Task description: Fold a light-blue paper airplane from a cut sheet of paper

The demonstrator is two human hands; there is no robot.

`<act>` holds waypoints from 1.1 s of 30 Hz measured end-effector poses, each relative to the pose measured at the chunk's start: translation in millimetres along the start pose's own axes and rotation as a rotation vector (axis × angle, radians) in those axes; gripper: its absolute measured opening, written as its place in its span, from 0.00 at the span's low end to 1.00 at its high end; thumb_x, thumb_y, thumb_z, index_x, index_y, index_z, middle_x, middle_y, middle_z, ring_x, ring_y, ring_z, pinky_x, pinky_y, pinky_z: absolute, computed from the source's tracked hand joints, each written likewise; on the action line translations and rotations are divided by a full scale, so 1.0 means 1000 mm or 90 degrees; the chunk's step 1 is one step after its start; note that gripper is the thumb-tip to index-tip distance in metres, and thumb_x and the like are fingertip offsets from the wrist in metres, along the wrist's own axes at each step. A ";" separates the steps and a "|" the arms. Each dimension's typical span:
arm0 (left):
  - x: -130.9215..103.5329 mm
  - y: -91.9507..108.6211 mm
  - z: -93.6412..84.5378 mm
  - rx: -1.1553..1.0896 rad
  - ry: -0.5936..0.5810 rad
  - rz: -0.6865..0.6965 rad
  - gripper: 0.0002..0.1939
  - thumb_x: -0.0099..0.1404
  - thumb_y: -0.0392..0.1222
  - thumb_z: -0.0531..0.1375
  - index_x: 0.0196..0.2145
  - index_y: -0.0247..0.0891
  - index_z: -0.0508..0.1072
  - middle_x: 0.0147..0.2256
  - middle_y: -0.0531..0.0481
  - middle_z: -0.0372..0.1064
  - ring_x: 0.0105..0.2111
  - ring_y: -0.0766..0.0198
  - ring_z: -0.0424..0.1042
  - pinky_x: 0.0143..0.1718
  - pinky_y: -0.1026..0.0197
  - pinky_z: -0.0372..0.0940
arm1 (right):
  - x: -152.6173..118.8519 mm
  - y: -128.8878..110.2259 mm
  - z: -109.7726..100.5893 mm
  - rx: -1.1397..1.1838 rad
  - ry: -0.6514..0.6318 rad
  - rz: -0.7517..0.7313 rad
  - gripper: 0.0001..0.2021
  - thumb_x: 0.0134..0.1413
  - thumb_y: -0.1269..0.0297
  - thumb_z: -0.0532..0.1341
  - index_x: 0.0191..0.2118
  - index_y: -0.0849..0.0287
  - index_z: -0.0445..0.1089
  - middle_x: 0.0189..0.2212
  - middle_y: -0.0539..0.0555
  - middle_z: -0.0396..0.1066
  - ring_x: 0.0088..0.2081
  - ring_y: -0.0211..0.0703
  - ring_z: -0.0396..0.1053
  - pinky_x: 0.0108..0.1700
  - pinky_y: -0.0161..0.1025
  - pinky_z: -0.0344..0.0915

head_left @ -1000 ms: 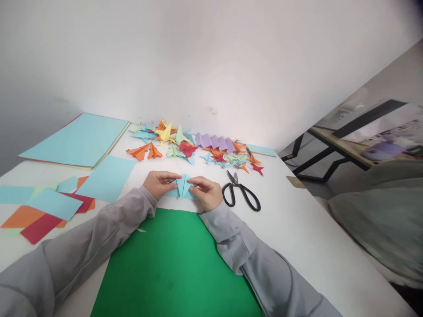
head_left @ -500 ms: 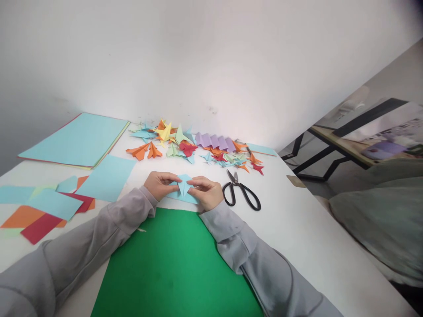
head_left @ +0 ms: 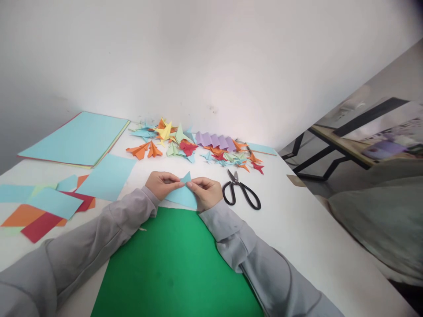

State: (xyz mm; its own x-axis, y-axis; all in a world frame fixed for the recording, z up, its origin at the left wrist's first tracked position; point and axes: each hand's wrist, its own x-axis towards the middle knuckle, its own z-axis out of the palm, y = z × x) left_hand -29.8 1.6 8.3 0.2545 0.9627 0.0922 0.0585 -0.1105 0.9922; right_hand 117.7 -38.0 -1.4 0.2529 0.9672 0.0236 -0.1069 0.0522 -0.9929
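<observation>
Between my fingertips is a small folded piece of light blue paper (head_left: 186,177), with one pointed tip showing upward. My left hand (head_left: 161,185) pinches it from the left, and my right hand (head_left: 206,192) pinches it from the right, thumbs close together. Much of the folded paper is hidden behind the fingers. Under the hands lies a flat light blue sheet (head_left: 182,197), just beyond the top edge of a large green sheet (head_left: 175,259). To the right of my right hand rest black-handled scissors (head_left: 241,189), their blades slightly apart and pointing away.
Folded paper figures (head_left: 180,136) in several colours are heaped along the wall, beside a purple pleated strip (head_left: 215,141). At left lie a stack of large sheets (head_left: 76,138), a blue sheet (head_left: 107,177) and cut pieces (head_left: 54,202). Grey fabric (head_left: 380,220) is at right.
The folded blue paper no longer shows its diamond-shaped creased face; only a narrower pointed tip shows. My thumbs have come closer together. The scissors and other papers stay put.
</observation>
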 end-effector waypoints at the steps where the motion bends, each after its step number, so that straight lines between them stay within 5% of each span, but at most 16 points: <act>1: 0.000 0.000 0.000 -0.003 -0.005 0.004 0.11 0.40 0.43 0.66 0.22 0.35 0.75 0.20 0.52 0.72 0.21 0.67 0.68 0.25 0.66 0.64 | 0.000 0.000 0.000 0.010 0.007 0.002 0.10 0.26 0.62 0.69 0.19 0.61 0.71 0.14 0.48 0.68 0.17 0.33 0.60 0.19 0.32 0.56; 10: 0.000 0.007 0.001 0.018 0.061 0.028 0.08 0.44 0.42 0.63 0.22 0.36 0.76 0.22 0.51 0.74 0.24 0.64 0.71 0.27 0.64 0.66 | 0.001 -0.011 0.002 -0.017 0.017 0.011 0.10 0.28 0.59 0.67 0.16 0.61 0.71 0.11 0.46 0.64 0.17 0.31 0.56 0.19 0.32 0.53; 24: 0.001 -0.002 0.003 -0.033 0.067 -0.001 0.09 0.38 0.41 0.66 0.20 0.35 0.75 0.20 0.51 0.72 0.22 0.65 0.70 0.27 0.63 0.66 | 0.005 -0.001 -0.003 0.029 0.009 0.005 0.08 0.25 0.65 0.69 0.17 0.60 0.71 0.22 0.52 0.73 0.24 0.36 0.66 0.27 0.34 0.61; 33: -0.001 0.007 0.004 -0.061 0.043 -0.034 0.09 0.39 0.41 0.65 0.19 0.35 0.72 0.17 0.53 0.70 0.19 0.69 0.66 0.23 0.66 0.62 | 0.006 0.002 0.001 0.016 0.040 0.021 0.10 0.26 0.64 0.69 0.19 0.62 0.70 0.13 0.46 0.66 0.16 0.30 0.58 0.19 0.31 0.53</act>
State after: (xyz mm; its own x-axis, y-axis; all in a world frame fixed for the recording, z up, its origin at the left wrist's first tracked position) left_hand -25.4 -1.2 14.5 0.1874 0.9814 0.0419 -0.0239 -0.0381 0.9990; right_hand 118.4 -32.0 -3.6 0.3082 0.9512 -0.0164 -0.1396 0.0281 -0.9898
